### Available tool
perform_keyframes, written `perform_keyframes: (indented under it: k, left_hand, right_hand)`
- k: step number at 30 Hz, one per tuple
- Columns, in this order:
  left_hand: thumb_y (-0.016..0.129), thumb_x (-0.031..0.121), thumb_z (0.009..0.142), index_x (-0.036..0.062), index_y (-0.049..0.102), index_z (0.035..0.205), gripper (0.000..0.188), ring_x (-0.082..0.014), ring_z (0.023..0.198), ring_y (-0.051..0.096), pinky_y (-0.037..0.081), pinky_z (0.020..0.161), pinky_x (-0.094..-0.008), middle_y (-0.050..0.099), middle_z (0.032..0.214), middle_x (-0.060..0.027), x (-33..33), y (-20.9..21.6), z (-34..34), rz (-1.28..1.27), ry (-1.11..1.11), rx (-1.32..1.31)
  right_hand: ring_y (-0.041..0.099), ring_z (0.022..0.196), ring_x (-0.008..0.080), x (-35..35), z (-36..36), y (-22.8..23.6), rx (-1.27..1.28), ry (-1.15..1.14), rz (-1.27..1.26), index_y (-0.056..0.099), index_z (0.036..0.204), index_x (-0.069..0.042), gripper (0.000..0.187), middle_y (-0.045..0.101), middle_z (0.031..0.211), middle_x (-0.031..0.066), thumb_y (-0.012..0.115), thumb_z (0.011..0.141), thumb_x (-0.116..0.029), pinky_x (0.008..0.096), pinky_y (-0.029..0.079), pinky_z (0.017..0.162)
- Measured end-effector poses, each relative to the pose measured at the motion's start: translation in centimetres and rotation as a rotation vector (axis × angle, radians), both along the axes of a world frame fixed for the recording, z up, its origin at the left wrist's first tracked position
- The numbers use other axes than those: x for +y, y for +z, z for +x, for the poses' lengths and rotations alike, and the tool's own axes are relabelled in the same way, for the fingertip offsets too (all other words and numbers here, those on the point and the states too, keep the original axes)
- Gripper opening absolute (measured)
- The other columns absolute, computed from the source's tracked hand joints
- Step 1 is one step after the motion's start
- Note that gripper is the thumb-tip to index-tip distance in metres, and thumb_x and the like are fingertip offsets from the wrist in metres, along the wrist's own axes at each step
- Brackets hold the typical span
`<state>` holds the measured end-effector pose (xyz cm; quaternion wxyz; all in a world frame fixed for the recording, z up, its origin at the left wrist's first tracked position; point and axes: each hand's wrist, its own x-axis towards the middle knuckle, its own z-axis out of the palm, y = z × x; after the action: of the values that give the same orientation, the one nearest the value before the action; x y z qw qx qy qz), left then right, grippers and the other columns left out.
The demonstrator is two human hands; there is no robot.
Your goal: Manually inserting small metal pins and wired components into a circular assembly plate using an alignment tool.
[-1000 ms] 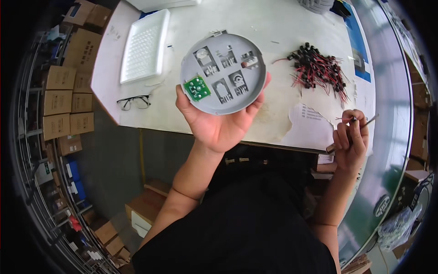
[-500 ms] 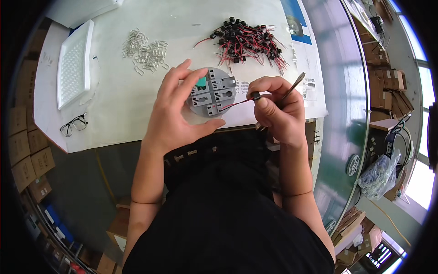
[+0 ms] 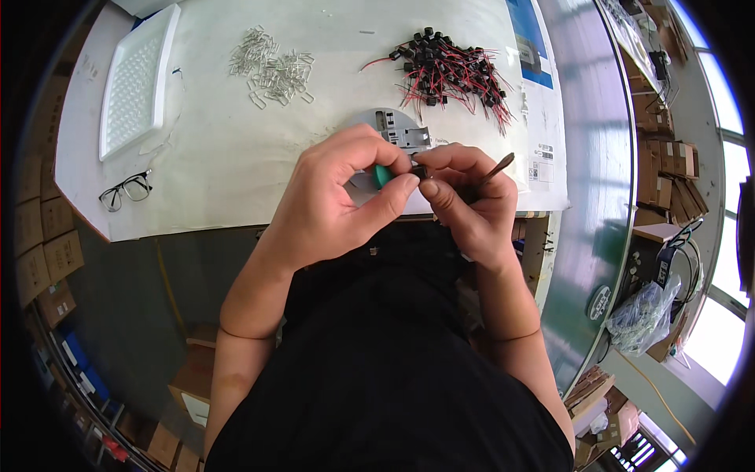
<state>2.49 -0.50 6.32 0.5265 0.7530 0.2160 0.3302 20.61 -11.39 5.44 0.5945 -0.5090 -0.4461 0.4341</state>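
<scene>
Both of my hands meet over a round grey fixture with slotted blocks on it, near the table's front edge. Between the fingertips sits a small black cylindrical buzzer; its wires are mostly hidden. My right hand pinches it from the right with thumb and forefinger. Tucked in that same hand is a thin metal tool that looks like tweezers. From the left, thumb and forefinger of my left hand close on the buzzer's other side. Something green shows behind those left fingers; its kind is unclear.
At the back right lies a heap of black buzzers with red and black wires. Clear U-shaped pieces are piled left of it. A white tray and eyeglasses rest on the table's left side.
My left hand has moved right from the fixture's rim and closed at the buzzer. My right hand has brought the buzzer slightly left. The fixture is now largely covered by my hands.
</scene>
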Motion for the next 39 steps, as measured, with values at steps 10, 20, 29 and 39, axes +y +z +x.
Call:
perform_keyframes:
  k: [10,20,29,39]
  left_hand:
    - [0.075,0.004,0.085,-0.0004,0.067,0.090,0.011,-0.0227,0.080,0.064,0.050,0.074,-0.0327,0.065,0.089,-0.0079,0.2,-1.4,-0.6,0.268,0.079,0.263]
    - [0.081,0.011,0.078,0.0058,0.065,0.093,0.022,-0.0309,0.097,0.063,0.052,0.087,-0.0436,0.062,0.097,-0.0079,-0.7,-4.6,2.1,0.547,0.360,0.258]
    - [0.085,0.007,0.074,0.0078,0.065,0.110,0.041,-0.0318,0.102,0.061,0.053,0.089,-0.0433,0.063,0.108,-0.0082,-1.0,-6.4,2.9,0.419,0.451,0.195]
    - [0.084,0.011,0.077,0.0077,0.064,0.109,0.038,-0.0335,0.104,0.062,0.053,0.090,-0.0446,0.063,0.107,-0.0094,-1.0,-6.5,2.8,0.398,0.442,0.160]
  right_hand:
    - [0.066,0.071,0.0158,0.8,2.7,0.8,-0.617,0.023,-0.120,0.072,0.107,-0.005,0.027,0.067,0.110,0.0076,0.082,0.082,0.002,0.0297,0.050,0.061]
    - [0.064,0.064,0.0237,2.9,1.9,1.4,-1.344,0.140,-0.144,0.072,0.102,-0.002,0.015,0.069,0.111,0.0054,0.078,0.090,-0.008,0.0364,0.054,0.060]
    - [0.056,0.056,0.0169,4.6,3.5,-0.9,0.136,0.038,0.161,0.056,0.072,0.001,0.048,0.061,0.075,0.0077,0.049,0.114,-0.020,0.0324,0.041,0.051]
    - [0.044,0.049,0.0151,6.7,0.4,-2.6,-0.329,0.023,0.349,0.050,0.075,-0.003,0.048,0.055,0.066,0.0062,0.041,0.117,-0.025,0.0283,0.037,0.047]
